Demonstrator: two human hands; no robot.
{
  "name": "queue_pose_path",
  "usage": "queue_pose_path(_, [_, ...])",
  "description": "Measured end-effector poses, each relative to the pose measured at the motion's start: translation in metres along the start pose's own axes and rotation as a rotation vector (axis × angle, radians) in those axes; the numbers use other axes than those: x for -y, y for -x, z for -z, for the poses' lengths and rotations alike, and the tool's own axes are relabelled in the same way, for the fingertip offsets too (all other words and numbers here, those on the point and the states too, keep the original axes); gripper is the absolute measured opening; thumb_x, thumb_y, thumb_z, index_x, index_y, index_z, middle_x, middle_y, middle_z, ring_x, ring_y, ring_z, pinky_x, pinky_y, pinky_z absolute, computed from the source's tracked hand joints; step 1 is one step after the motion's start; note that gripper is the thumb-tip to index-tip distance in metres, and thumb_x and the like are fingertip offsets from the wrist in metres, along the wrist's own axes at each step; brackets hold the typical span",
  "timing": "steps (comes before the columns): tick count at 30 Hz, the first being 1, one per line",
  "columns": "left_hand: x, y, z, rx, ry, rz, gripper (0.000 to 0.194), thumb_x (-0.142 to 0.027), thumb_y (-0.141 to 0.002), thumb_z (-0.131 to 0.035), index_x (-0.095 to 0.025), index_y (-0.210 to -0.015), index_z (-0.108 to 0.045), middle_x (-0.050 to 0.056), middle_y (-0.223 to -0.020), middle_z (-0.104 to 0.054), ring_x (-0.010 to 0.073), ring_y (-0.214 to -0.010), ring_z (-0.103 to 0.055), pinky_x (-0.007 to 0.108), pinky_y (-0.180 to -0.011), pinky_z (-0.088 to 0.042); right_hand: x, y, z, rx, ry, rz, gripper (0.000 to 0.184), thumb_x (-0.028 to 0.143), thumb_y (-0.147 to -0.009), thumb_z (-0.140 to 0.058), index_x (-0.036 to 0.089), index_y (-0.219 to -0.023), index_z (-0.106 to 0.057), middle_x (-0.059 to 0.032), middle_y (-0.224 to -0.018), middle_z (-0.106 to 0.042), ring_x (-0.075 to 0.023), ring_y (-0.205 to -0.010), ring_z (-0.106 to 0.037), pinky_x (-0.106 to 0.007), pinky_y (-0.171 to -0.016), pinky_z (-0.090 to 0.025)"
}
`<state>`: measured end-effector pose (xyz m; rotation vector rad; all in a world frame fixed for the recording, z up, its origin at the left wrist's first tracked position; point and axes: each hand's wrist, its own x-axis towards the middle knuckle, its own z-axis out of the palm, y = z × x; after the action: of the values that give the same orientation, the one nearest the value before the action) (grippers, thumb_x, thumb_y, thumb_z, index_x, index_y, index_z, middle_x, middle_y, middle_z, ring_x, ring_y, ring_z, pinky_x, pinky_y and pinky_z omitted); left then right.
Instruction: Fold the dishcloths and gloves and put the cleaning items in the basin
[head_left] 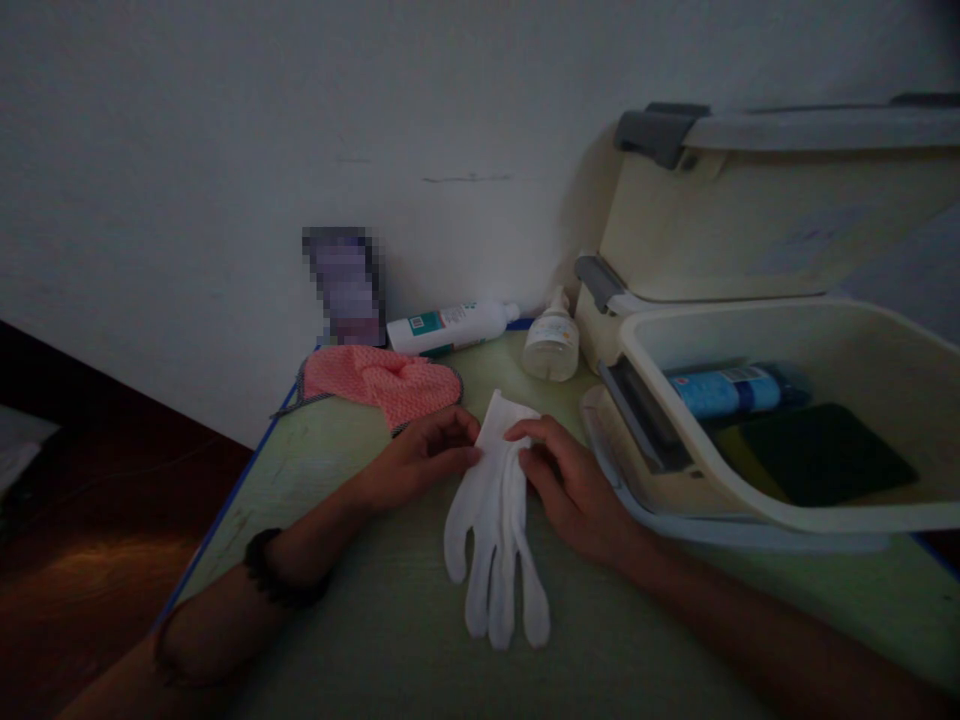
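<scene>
A white cloth glove (pixel 495 520) lies over the light green table, its fingers pointing toward me and its cuff away from me. My left hand (pixel 420 455) pinches the glove's left edge near the cuff between thumb and fingers. On the other side, my right hand (pixel 574 480) grips the folded right edge with thumb and forefinger. Just beyond my left hand rests a pink textured cloth (pixel 375 380) with a dark trimmed edge.
Against the wall are a white bottle (pixel 450 328) on its side, a clear round bottle (pixel 551 345) and a blurred-out upright panel (pixel 349 290). At right stands an open-lidded cream bin (pixel 637 350) holding a blue bottle (pixel 727 390) and a dark green sponge (pixel 821 455).
</scene>
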<state>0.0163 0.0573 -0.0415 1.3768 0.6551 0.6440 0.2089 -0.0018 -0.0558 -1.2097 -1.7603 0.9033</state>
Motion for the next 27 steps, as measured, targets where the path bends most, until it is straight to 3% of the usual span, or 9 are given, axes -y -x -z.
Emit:
queue_pose_path(4, [0.0018, -0.0012, -0.0014, -0.026, -0.026, 0.012, 0.021, -0.023, -0.076, -0.063, -0.013, -0.092, -0.052, 0.000, -0.079, -0.057, 0.0105, -0.070, -0.054, 0.022, -0.064, -0.042, 0.0027, 0.0004, 0.0002, 0.023, -0.050, 0.006, 0.010, 0.024, -0.088, -0.045, 0.023, -0.098, -0.043, 0.0056, -0.063, -0.041, -0.0109, -0.054, -0.044, -0.024, -0.049, -0.035])
queue_pose_path(9, [0.0047, -0.0021, -0.0002, -0.009, -0.060, 0.067, 0.016, -0.023, -0.074, -0.063, -0.013, -0.081, -0.053, -0.001, -0.073, -0.057, 0.0107, -0.067, -0.054, 0.022, -0.063, -0.040, -0.0004, 0.0008, -0.0051, -0.026, -0.029, -0.066, 0.023, 0.029, -0.082, -0.056, 0.024, -0.092, -0.036, 0.0058, -0.067, -0.045, -0.0114, -0.054, -0.048, -0.024, -0.048, -0.036])
queue_pose_path(16, [0.0027, -0.0004, 0.0041, 0.011, -0.051, 0.023, 0.013, -0.020, -0.067, -0.060, -0.014, -0.077, -0.054, -0.001, -0.074, -0.057, 0.0130, -0.069, -0.052, 0.023, -0.063, -0.040, -0.0006, -0.0004, -0.0022, -0.036, 0.051, 0.013, 0.027, 0.012, -0.085, -0.041, 0.024, -0.109, -0.039, 0.0025, -0.073, -0.048, -0.0125, -0.057, -0.047, -0.026, -0.050, -0.036])
queue_pose_path(21, [0.0013, 0.0002, 0.0037, 0.039, -0.045, 0.030, 0.015, -0.019, -0.067, -0.058, -0.014, -0.081, -0.056, 0.000, -0.078, -0.059, 0.0150, -0.073, -0.053, 0.024, -0.064, -0.041, 0.0031, -0.0010, -0.0004, -0.009, 0.058, -0.002, 0.022, 0.017, -0.088, -0.041, 0.024, -0.108, -0.044, 0.0034, -0.066, -0.045, -0.0126, -0.054, -0.046, -0.027, -0.050, -0.036])
queue_pose_path(24, [0.0012, 0.0003, 0.0042, 0.060, -0.044, 0.023, 0.015, -0.019, -0.067, -0.058, -0.014, -0.081, -0.056, 0.001, -0.078, -0.059, 0.0152, -0.073, -0.054, 0.024, -0.065, -0.041, 0.0019, -0.0004, -0.0023, 0.002, -0.024, -0.081, 0.027, 0.028, -0.085, -0.051, 0.023, -0.109, -0.040, 0.0012, -0.073, -0.053, -0.0140, -0.059, -0.053, -0.027, -0.051, -0.041])
queue_pose_path(27, [0.0019, 0.0002, 0.0049, 0.053, -0.047, 0.026, 0.015, -0.020, -0.066, -0.059, -0.014, -0.079, -0.056, 0.001, -0.075, -0.059, 0.0151, -0.072, -0.054, 0.025, -0.065, -0.041, -0.0001, -0.0005, -0.0045, -0.014, -0.043, -0.099, 0.033, 0.026, -0.081, -0.057, 0.023, -0.108, -0.038, -0.0034, -0.089, -0.057, -0.0164, -0.071, -0.058, -0.029, -0.055, -0.045])
